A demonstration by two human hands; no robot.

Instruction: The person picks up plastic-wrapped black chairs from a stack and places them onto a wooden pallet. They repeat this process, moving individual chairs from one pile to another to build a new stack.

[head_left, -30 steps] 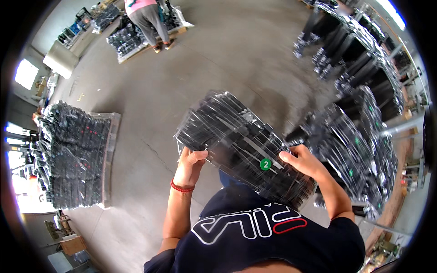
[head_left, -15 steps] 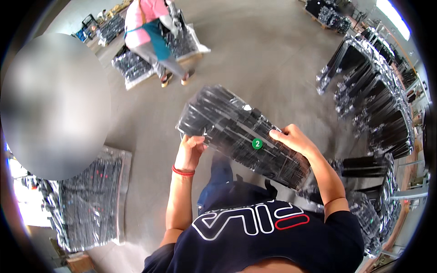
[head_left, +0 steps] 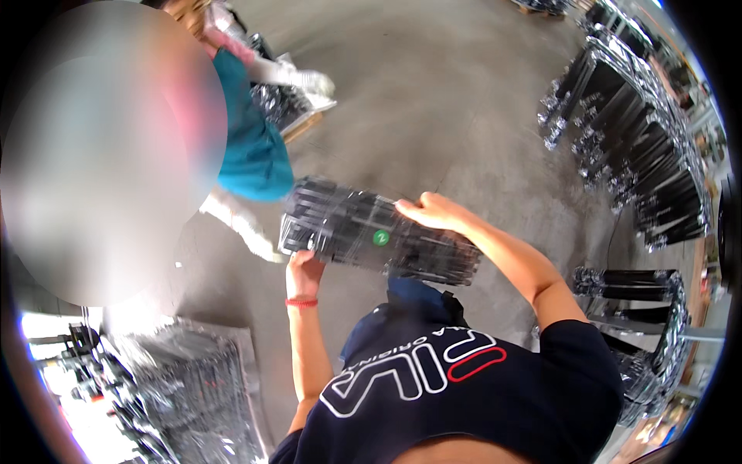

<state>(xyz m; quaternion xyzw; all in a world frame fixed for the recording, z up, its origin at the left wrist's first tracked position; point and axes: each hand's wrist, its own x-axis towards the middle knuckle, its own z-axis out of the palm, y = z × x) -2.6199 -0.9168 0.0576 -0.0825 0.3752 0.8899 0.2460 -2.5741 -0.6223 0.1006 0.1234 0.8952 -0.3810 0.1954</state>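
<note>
A long bundle of black parts wrapped in clear plastic film [head_left: 348,228], with a round green sticker on its upper face, hangs in front of my body. My left hand [head_left: 306,267] grips the near edge of its left end, with the fingers partly hidden under it. My right hand [head_left: 434,212] clasps the far edge toward the right end, thumb on top and the other fingers out of sight below. The bundle slants slightly, its right end closer to me.
A co-worker in a teal apron [head_left: 255,147] and white gloves stands close at the far left, partly blurred out. Film-wrapped stacks [head_left: 193,387] lie at the near left. Rows of wrapped black frames [head_left: 610,108] line the right side, with more racked parts [head_left: 641,286] beside my right elbow.
The bundle has swung left and levelled out, carried by both hands. The co-worker has come nearer on the left. The view has turned, shifting the surrounding stacks.
</note>
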